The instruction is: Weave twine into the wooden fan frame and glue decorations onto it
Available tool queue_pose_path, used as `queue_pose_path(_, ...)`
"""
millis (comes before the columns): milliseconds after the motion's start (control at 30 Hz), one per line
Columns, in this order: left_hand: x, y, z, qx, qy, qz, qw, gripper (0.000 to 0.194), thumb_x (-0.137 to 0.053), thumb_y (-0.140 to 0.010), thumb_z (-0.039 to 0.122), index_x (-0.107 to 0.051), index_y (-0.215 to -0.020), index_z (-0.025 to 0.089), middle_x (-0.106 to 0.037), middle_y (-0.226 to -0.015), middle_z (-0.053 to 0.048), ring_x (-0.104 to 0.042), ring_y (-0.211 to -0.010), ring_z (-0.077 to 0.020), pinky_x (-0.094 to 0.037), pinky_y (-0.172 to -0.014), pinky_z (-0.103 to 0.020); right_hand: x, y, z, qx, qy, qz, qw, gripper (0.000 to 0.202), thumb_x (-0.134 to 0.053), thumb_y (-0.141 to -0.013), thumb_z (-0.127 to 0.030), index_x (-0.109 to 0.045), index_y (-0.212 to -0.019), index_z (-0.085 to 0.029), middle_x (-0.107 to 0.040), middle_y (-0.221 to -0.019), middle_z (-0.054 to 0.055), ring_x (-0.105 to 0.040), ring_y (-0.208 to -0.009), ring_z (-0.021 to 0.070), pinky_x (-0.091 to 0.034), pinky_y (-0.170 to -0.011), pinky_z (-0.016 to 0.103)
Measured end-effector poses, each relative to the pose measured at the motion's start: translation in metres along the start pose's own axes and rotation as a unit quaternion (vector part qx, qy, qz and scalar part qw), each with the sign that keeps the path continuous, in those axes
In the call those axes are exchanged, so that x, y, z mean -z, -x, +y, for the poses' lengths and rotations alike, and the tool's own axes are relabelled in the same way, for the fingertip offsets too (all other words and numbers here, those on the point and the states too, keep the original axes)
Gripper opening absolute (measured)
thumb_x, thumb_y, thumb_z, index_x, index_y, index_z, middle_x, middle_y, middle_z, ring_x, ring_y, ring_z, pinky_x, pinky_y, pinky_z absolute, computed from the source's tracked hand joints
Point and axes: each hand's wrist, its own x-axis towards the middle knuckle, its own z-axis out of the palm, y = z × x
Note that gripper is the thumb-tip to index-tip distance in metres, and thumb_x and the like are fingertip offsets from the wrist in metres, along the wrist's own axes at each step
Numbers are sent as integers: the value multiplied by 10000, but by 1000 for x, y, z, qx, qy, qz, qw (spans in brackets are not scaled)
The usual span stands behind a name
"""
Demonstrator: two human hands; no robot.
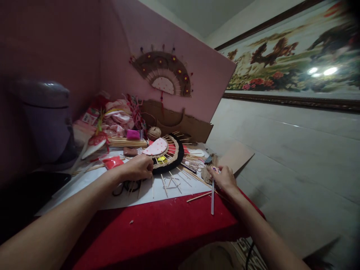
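A half-round craft fan (180, 153) rests over the table, made of thin sticks with a black band, a braided twine band and a polka-dot half circle (158, 146). My left hand (143, 166) is closed on the fan's left edge, its fingertips partly hidden. My right hand (226, 177) is closed round what looks like a glue gun (215, 170), mostly covered by the fingers. A whitish glue stick (212, 202) juts down from it. Under the right hand lies a piece of torn cardboard (206, 175). Bare stick ends stick out below the fan's black band.
A red cloth (157, 228) covers the table, with white paper (112, 200) on it. Behind the fan are a twine ball (154, 133), bundled sticks (126, 143) and pink fabric (118, 116). A finished fan (165, 73) hangs on the pink panel. A purple bin (46, 123) stands left.
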Motion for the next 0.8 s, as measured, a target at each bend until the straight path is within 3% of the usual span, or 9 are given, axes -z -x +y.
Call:
queue_pose_path(200,0,0,0,-5,11,-2,1000,143,-489,-592,172,-626,-628,154,-608,-615,-18,-486,-571,-120,-318,-519,-233,15,-7,15,31,46,-53,997,419,-480,-811,-483,-630,-1005,-143,-655,-1029,169,-607,-983,290,-446,-792,352)
queue_pose_path(300,-1,0,-1,-13,15,1,1000,139,-486,-587,171,-622,-613,154,-592,-595,-10,-475,-555,-114,-312,-512,-233,21,-13,35,49,1,-146,988,334,-609,-702,-383,-658,-937,-150,-685,-992,129,-630,-928,266,-458,-766,321)
queue_pose_path(400,-1,1,-1,-16,20,4,1000,139,-482,-584,173,-618,-607,153,-578,-580,-5,-469,-540,-111,-306,-503,-232,20,-14,50,73,-50,-186,979,340,-647,-608,-285,-657,-924,-159,-696,-947,81,-633,-903,247,-458,-768,302)
queue_pose_path(600,-1,0,-2,-18,18,2,1000,142,-482,-583,169,-622,-605,155,-595,-593,-10,-479,-549,-112,-316,-514,-232,14,-14,62,79,-116,-199,970,372,-625,-587,-315,-599,-928,-169,-664,-816,26,-612,-797,219,-444,-706,285)
queue_pose_path(800,-2,-1,-2,-8,18,1,1000,159,-486,-583,170,-637,-629,149,-599,-604,-14,-493,-572,-123,-316,-519,-234,13,-9,66,141,-105,-138,975,305,-571,-677,-337,-526,-945,-198,-608,-918,40,-582,-853,216,-430,-760,306)
